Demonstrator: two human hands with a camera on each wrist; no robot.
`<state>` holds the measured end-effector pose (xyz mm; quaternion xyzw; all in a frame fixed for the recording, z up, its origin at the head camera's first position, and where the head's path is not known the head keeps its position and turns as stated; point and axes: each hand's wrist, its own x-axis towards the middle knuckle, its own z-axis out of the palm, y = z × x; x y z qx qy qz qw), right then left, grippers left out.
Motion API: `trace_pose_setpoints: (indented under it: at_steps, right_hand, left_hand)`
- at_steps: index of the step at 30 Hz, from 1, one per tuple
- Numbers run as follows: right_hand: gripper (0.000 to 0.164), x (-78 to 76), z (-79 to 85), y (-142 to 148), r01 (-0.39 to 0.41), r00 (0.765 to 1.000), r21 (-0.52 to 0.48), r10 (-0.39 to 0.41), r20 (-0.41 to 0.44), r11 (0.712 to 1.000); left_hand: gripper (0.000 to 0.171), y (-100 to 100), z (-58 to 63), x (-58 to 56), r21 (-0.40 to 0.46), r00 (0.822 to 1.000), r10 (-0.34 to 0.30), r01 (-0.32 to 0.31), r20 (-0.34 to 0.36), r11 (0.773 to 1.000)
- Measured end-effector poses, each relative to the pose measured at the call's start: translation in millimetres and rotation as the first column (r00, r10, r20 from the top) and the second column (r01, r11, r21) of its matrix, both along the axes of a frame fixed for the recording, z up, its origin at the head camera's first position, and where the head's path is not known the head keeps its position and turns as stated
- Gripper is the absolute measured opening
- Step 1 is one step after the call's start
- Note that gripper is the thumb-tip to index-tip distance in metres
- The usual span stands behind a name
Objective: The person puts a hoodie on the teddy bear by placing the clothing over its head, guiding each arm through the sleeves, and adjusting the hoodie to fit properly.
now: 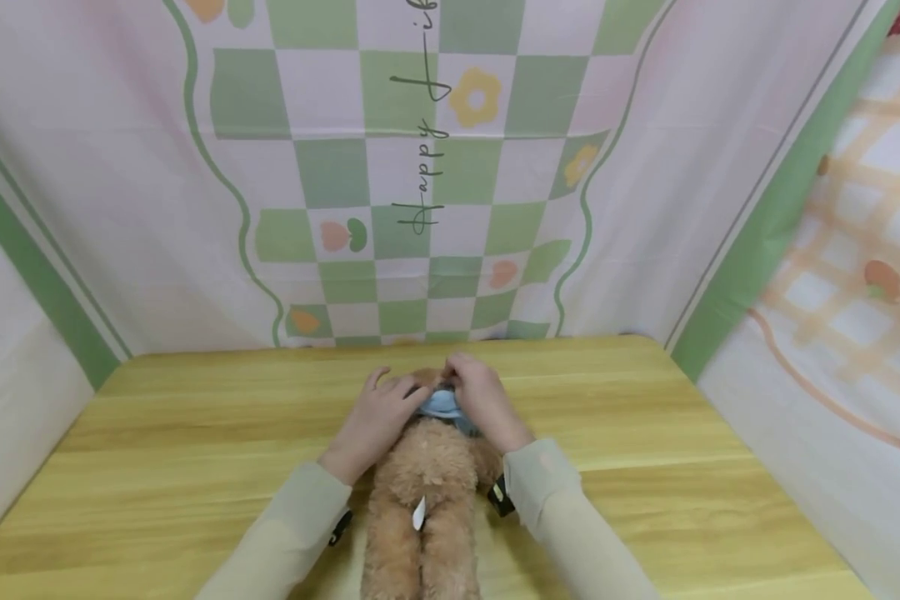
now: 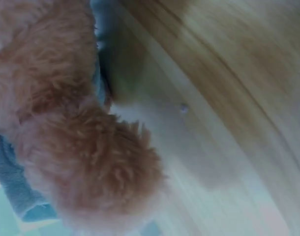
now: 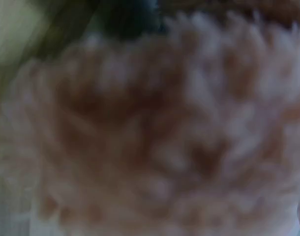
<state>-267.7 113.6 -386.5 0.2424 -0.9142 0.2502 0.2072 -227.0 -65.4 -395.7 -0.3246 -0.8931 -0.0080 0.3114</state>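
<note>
A tan, curly-furred plush toy [image 1: 435,458] lies on the table with its legs toward me and a small white tag [image 1: 419,513] between them. Light blue cloth [image 1: 442,404] lies across its neck and head. From the left, my left hand [image 1: 371,421] holds the cloth's edge with the thumb on top. My right hand [image 1: 487,400] pinches the cloth on the opposite side, its fingers curled. The left wrist view shows a furry limb [image 2: 91,162] beside the blue cloth [image 2: 17,182]. Blurred fur [image 3: 155,128] fills the right wrist view. Both hands' fingertips are partly hidden.
The wood-grain table [image 1: 195,467] extends to both sides of the toy. Behind it hangs a green-and-white checked curtain [image 1: 405,175]. Another printed cloth [image 1: 862,275] hangs at the right. Dark wrist straps show beneath both cuffs.
</note>
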Motion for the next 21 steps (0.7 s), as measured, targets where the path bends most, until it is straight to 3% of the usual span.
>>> trace_pose_setpoints:
  at_steps: [5,9,11,15,21]
  right_hand:
    - [0.018,-3.2,2.5,0.6,0.065,0.99,-0.095,-0.052,0.13,0.993]
    - [0.015,-9.3,4.0,1.8,0.158,0.971,-0.185,-0.119,0.207,0.97]
    - [0.012,-11.5,4.8,3.6,0.167,0.972,-0.181,-0.131,0.197,0.969]
    - [0.008,-8.4,7.2,6.1,0.111,0.982,-0.157,-0.084,0.168,0.981]
    - [0.011,12.3,14.5,15.9,0.032,0.991,-0.184,-0.007,0.135,0.982]
  left_hand:
    - [0.018,-4.2,-2.1,2.5,-0.039,0.997,-0.003,0.0,-0.077,0.999]
    - [0.021,-11.4,-2.3,6.7,-0.047,0.999,-0.005,0.003,-0.052,0.999]
    - [0.023,-12.1,-3.1,6.7,-0.009,1.0,-0.003,0.002,-0.023,1.0]
    - [0.021,-11.5,-3.9,4.1,0.102,0.999,0.0,-0.005,0.048,0.995]
    - [0.037,-11.1,-0.9,2.6,0.273,0.983,0.018,-0.068,0.18,0.96]
